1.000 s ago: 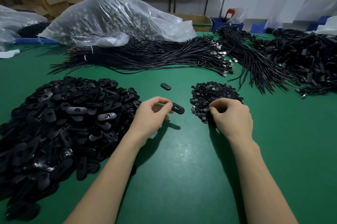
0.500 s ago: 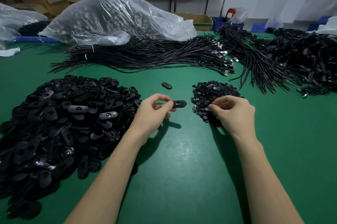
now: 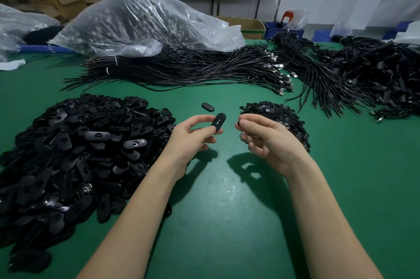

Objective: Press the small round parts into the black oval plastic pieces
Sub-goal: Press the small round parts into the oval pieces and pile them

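Above the green table, between the two heaps, the left hand pinches one black oval piece by its near end, the slotted face turned toward the worker. The right hand is just beside it, fingers curled round a small round part pinched at the fingertips; more appear to sit in the palm, though this cannot be confirmed. Ovals are heaped at left, round parts at right, and one loose oval lies beyond. Recommended: steady the oval flat, seat the round part square over its recess, press evenly. No brand, label or legible writing observed.
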Demonstrator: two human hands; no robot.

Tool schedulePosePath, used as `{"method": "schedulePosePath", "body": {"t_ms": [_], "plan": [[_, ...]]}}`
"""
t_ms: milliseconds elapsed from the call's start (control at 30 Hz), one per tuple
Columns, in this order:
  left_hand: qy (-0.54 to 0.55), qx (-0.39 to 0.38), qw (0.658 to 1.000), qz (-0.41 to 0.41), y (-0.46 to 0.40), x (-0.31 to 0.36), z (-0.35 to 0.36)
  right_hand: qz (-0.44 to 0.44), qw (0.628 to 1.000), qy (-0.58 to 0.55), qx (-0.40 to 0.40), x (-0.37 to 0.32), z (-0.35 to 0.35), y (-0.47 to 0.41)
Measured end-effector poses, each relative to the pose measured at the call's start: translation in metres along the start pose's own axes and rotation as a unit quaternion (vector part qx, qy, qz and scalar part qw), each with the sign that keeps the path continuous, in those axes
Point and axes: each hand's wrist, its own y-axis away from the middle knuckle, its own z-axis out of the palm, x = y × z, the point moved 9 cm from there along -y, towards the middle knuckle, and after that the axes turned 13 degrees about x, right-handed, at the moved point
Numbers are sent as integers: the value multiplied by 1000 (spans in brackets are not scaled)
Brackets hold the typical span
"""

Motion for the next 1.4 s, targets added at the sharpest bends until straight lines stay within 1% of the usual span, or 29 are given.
{"method": "schedulePosePath", "body": {"t_ms": [200, 367, 500, 633, 767, 867, 933, 1100, 1233, 1300, 1400], "plan": [[12, -32, 999, -16, 3, -2, 12, -3, 1000, 11, -6, 4, 8, -1], [24, -17, 1000, -4, 2, -2, 11, -7, 1000, 14, -9, 2, 10, 0], [29, -25, 999, 1, 3, -1, 11, -17, 1000, 19, -14, 0, 9, 1], [42, -34, 999, -6, 4, 0, 12, -13, 1000, 21, -16, 0, 10, 3], [67, -26, 997, -24, 5, -1, 11, -12, 1000, 23, -16, -2, 10, 5], [73, -33, 997, -16, 7, 2, 12, 3, 1000, 8, -16, 1, 9, 5], [75, -23, 997, -10, 6, 3, 11, 15, 1000, 1, -9, 3, 8, 4], [83, 30, 996, -3, 0, 3, 5, 15, 1000, -8, 2, 4, 8, 1], [60, 45, 997, 25, -1, 4, 3, -10, 999, 43, 8, 2, 10, 2], [66, 52, 996, 29, 0, 4, 2, -19, 998, 52, 17, 1, 12, 3], [82, 48, 995, 27, 1, 6, 2, -54, 994, 82, 57, -3, 12, 5]]}}
